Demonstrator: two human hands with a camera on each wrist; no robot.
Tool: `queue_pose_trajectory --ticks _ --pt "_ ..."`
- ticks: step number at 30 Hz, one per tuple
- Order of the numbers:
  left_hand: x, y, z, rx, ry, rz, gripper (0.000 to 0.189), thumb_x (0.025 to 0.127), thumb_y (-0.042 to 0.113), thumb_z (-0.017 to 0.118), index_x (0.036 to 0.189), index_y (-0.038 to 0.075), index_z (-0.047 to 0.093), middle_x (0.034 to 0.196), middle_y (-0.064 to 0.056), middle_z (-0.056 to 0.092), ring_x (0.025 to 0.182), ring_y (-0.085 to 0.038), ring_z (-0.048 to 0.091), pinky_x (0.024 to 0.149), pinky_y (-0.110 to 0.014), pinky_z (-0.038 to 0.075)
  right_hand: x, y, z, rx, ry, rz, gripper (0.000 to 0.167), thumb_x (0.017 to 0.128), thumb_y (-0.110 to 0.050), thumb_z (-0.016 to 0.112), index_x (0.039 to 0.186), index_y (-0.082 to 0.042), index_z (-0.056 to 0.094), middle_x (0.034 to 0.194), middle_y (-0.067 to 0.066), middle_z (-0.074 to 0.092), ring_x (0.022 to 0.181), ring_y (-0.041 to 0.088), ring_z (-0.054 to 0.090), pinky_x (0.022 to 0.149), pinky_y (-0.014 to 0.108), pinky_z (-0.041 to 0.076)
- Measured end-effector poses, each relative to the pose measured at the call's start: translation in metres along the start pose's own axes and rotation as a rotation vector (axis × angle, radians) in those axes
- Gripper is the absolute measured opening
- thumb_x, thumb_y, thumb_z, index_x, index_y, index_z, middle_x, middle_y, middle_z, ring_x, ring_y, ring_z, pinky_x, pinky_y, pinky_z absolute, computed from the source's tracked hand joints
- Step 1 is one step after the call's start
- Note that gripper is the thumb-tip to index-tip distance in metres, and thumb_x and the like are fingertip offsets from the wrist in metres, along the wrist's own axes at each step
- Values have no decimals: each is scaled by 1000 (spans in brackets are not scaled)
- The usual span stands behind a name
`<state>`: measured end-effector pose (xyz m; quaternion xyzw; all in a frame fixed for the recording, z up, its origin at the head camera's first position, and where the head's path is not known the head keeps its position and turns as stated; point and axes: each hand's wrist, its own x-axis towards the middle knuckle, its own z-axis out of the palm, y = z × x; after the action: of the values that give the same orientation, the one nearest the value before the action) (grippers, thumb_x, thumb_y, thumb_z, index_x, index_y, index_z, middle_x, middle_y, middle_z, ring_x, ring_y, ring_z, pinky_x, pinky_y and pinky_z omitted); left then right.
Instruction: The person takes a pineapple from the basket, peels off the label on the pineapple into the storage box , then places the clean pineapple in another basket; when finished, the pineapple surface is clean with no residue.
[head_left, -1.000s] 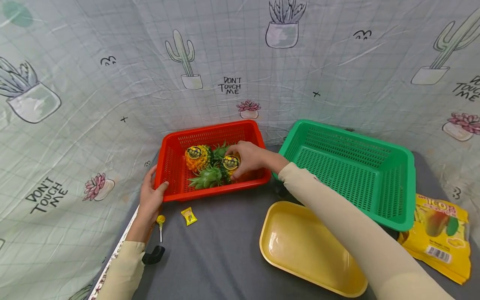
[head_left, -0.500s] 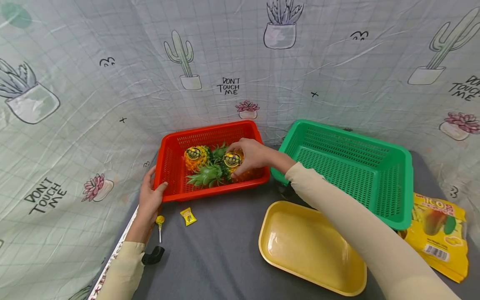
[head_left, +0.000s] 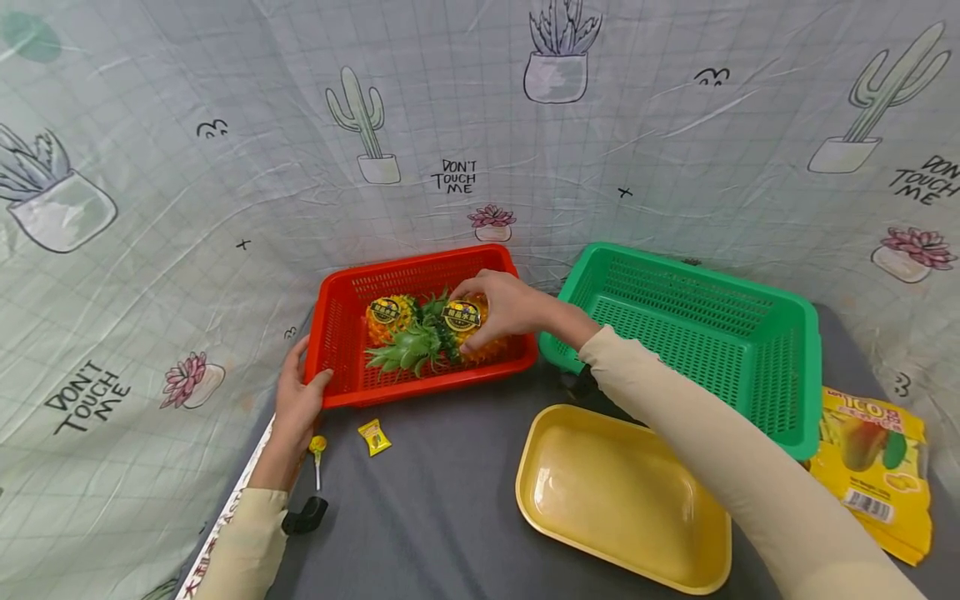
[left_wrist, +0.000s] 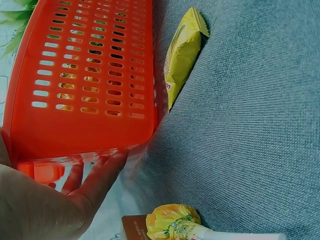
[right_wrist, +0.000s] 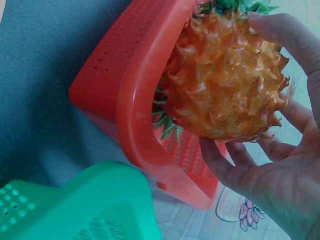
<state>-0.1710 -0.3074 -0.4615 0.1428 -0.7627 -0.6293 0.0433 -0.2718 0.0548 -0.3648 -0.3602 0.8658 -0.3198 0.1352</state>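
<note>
My right hand (head_left: pixel 504 310) grips an orange pineapple (right_wrist: pixel 227 75) with a black-and-gold label, thumb on one side and fingers on the other. In the head view its green leaves point left, over the red basket (head_left: pixel 427 390). A second pineapple (head_left: pixel 386 315) lies in that basket, further left, with a similar label; part of it is covered by the leaves. My left hand (head_left: pixel 298 392) holds the basket's left end. In the left wrist view, the fingers (left_wrist: pixel 100 177) lie along the outside of the end wall.
A green basket (head_left: pixel 806 350) stands to the right, with a yellow tray (head_left: pixel 528 450) in front. A yellow mango snack bag (head_left: pixel 873 467) lies at far right. Near the left forearm are a lollipop (head_left: pixel 318 450) and a small yellow packet (head_left: pixel 374 437). Printed cloth hangs behind.
The pineapple in my right hand has risen slightly within the red basket, and its leaves have swung a little left. My left hand stays at the basket's end.
</note>
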Motion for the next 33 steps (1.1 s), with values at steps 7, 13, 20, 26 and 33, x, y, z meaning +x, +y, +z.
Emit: queue_pose_trajectory --ticks 7,13,20,26,33 --pt "2 -1 0 -12 19 -11 75 106 -1 52 170 26 24 162 -15 40 133 -37 51 88 -31 58 -6 -8 -5 -24 14 -45 71 76 -40 95 138 -16 70 118 3 60 105 19 53 83 36 51" --pt "0 0 1 -6 25 -6 74 106 0 53 170 26 25 161 -16 41 130 -37 53 82 -26 58 -13 -19 -8 -8 31 -58 69 76 -40 95 136 -17 72 117 3 60 104 18 53 83 35 52" --pt "-4 -3 1 -18 40 -15 74 105 -3 53 169 24 27 160 -18 42 125 -35 54 78 -22 57 -21 -33 -5 24 3 -96 67 77 -39 94 136 -17 71 120 -1 61 107 15 53 82 33 54" --pt "-3 -4 3 -20 43 -11 74 105 -2 54 169 24 28 158 -19 43 119 -27 56 75 -19 55 -29 -40 -5 26 14 -118 63 77 -37 93 133 -18 72 117 -1 61 106 14 53 81 32 54" --pt "0 -2 2 -26 21 32 73 105 -4 51 169 19 26 157 -21 43 126 -34 53 81 -19 54 -36 -49 -1 46 17 -152 65 75 -37 94 132 -16 73 118 0 61 107 15 53 80 31 55"
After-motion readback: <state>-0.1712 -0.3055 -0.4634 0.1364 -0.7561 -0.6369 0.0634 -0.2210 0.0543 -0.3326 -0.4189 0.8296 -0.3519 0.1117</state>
